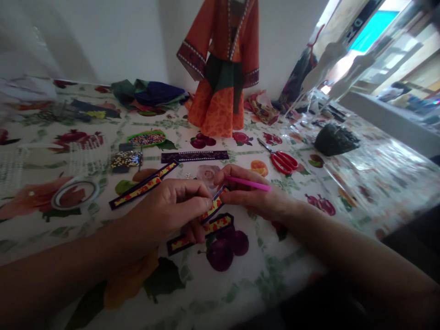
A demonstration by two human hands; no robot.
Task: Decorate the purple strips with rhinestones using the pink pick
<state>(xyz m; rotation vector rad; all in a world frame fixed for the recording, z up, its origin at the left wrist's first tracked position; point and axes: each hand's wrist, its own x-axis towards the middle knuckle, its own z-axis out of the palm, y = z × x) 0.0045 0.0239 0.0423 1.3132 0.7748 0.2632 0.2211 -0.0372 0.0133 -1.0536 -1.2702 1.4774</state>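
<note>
Between my two hands is a short fabric strip (213, 205) with yellow and red pattern and dark edges. My left hand (175, 204) pinches one end of it. The fingers of my right hand (249, 192) are closed at its other end, and a pink pen-like stick (250, 184) lies across that hand. A similar patterned strip (220, 225) lies on the cloth under my left fingers. Another long yellow and red strip (139, 190) lies to the left. Behind my hands is a dark strip with rows of white beads (195, 156). A small clear dish (208, 173) sits just past my fingertips.
Red-handled scissors (283, 162) lie at the right. A green tray of beads (147, 138), a studded dark piece (126, 159) and a tape roll (74, 194) are to the left. An orange garment (220, 105) stands at the back. A black bundle (337, 139) is at far right.
</note>
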